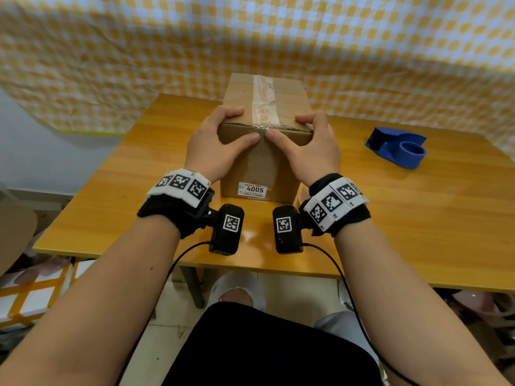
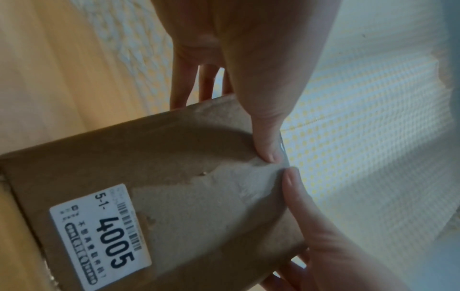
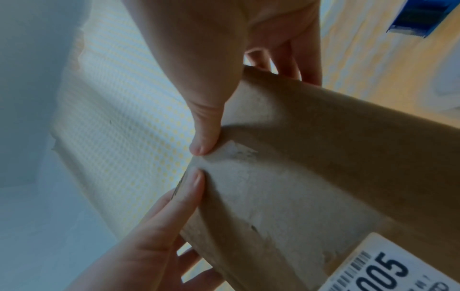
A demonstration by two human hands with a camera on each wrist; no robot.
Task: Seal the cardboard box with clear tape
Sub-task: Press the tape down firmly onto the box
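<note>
A brown cardboard box (image 1: 264, 168) with a white "4005" label (image 1: 252, 190) stands upright in the middle of the wooden table (image 1: 418, 218). A strip of clear tape (image 1: 262, 101) runs along the middle of its top and folds over the near edge. My left hand (image 1: 237, 126) and right hand (image 1: 284, 126) grip the near top edge, fingers curled on top. Both thumbs press the front face where the tape end (image 3: 236, 151) lies. The wrist views show the left thumb (image 2: 266, 145) and right thumb (image 3: 201, 141) almost tip to tip.
A blue tape dispenser (image 1: 398, 147) sits on the table to the right of the box, apart from it. A yellow checked cloth (image 1: 111, 65) hangs behind the table. The table's front edge is close to my wrists.
</note>
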